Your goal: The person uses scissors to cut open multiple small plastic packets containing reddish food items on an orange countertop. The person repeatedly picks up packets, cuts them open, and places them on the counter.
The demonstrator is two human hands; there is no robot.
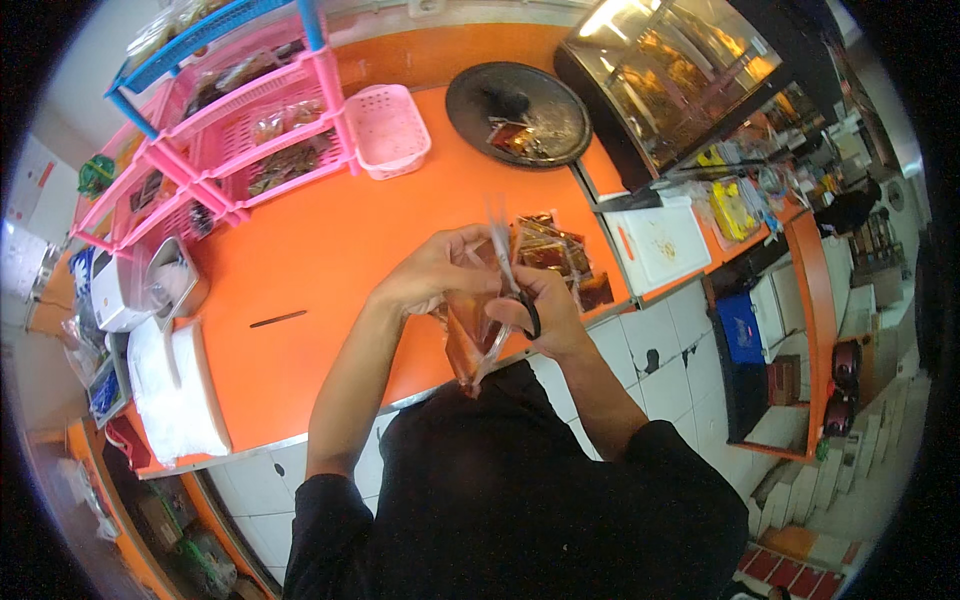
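Above the front edge of the orange counter [315,247], my left hand [439,274] grips a clear plastic pouch of reddish-brown sauce [469,330], which hangs down towards my black shirt. My right hand [551,311] is closed around black-handled scissors [501,244], their blades pointing away from me beside the top of the pouch. Whether the blades touch the plastic I cannot tell. To the right of my hands, several sauce packets [555,251] lie in a loose pile on the counter. The fingertips of both hands are partly hidden by the plastic.
Pink stacked racks [262,150] with bagged goods stand at the back left, beside a pink basket [386,135]. A round black tray [487,82] holds more packets. On the right are a white cutting board [660,247] and a lit glass food case [667,75]. White paper sheets [180,390] lie left.
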